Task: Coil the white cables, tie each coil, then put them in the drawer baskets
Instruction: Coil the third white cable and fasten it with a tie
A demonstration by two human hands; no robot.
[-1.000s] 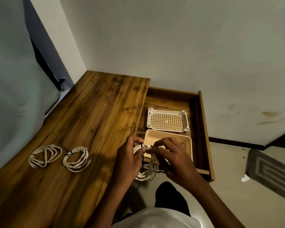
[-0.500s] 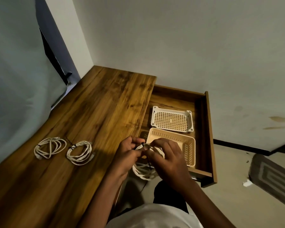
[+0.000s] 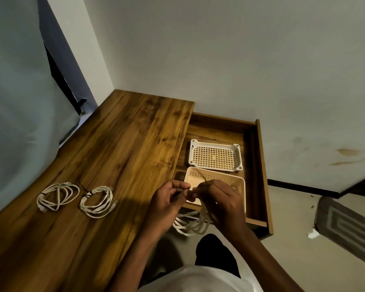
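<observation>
Head view, left hand (image 3: 167, 204) and right hand (image 3: 221, 204) pinching cable coil (image 3: 191, 225), rug (image 3: 348, 226) nearby

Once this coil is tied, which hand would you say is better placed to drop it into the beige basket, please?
Probably the right hand: it already hovers over the beige basket while gripping the coil; the left hand sits nearer the desk.

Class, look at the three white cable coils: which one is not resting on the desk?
The coil held by the left hand and right hand, hanging off the desk's edge. The other two coils lie flat on the desk.
</observation>
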